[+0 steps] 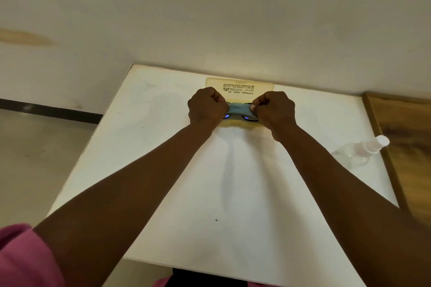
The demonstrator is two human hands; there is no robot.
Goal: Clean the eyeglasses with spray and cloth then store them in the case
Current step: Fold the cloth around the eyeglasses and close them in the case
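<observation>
Dark-framed eyeglasses (250, 119) lie between my two hands over the open pale-yellow case (240, 85) at the far edge of the white table (163, 147). A light blue cloth (239, 109) is draped across the glasses. My left hand (206, 107) grips the left end of the cloth and glasses with curled fingers. My right hand (274, 109) pinches the right end of the cloth, thumb on top. The lenses are mostly hidden by the cloth and hands. A clear spray bottle (362, 150) with a white cap lies on its side at the table's right edge.
The case lid stands back against the wall (210, 18) with printed text on it. A wooden surface (408, 135) adjoins the table on the right. Grey floor (35, 158) lies beyond the table's left edge.
</observation>
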